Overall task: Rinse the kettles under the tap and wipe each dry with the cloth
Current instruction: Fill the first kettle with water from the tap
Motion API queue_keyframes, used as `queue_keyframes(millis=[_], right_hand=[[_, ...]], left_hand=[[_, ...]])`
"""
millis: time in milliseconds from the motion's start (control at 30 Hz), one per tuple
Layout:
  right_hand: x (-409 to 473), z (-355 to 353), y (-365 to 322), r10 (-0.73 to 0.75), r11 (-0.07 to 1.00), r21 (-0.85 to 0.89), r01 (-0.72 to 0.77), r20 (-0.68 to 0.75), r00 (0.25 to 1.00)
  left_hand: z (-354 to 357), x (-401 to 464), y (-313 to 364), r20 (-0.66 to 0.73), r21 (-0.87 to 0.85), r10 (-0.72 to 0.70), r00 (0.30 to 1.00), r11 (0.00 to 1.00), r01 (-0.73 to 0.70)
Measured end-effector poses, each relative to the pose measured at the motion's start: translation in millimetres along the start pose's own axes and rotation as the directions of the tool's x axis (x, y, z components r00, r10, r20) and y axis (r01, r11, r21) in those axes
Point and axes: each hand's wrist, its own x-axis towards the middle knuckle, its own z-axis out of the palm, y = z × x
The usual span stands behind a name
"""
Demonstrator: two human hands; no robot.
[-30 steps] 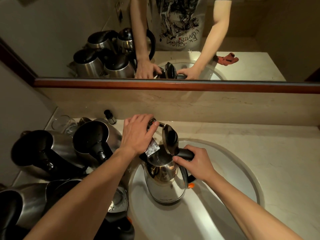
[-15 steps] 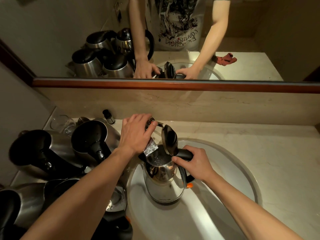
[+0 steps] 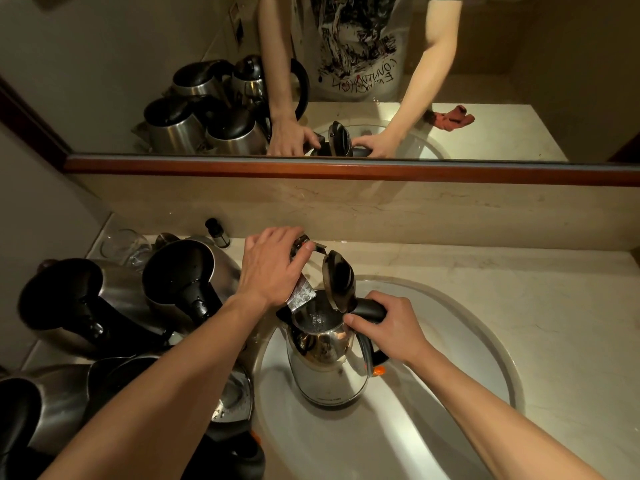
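Observation:
A steel kettle stands upright in the white sink basin, its black lid flipped open. My right hand grips its black handle. My left hand grips the tap lever above the kettle. The chrome tap spout points into the open mouth, where water glints inside. The red cloth shows only in the mirror, on the counter beside the sink.
Several more steel kettles with black handles crowd the counter at left, one near the front with its lid open. A drinking glass and a small dark bottle stand by the back wall. Bare counter lies to the right.
Almost nothing differs; both hands keep their grips and the kettle stays under the spout. The view has shifted slightly.

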Motion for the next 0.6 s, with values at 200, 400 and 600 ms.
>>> queue_keyframes(millis=[200, 400, 600], right_hand=[[-0.9, 0.1, 2.0, -0.005, 1.0, 0.006, 0.005, -0.009, 1.0], [-1.7, -0.9, 2.5, -0.003, 1.0, -0.001, 0.003, -0.007, 1.0], [-0.7, 0.1, 1.3, -0.001, 1.0, 0.0, 0.001, -0.005, 1.0]], left_hand=[[-0.2, -0.2, 0.3, 0.007, 0.003, -0.004, 1.0, 1.0, 0.004], [-1.1, -0.2, 1.0, 0.007, -0.002, 0.002, 1.0, 1.0, -0.002], [-1.3, -0.4, 1.3, 0.002, -0.004, 0.006, 1.0, 1.0, -0.006]])
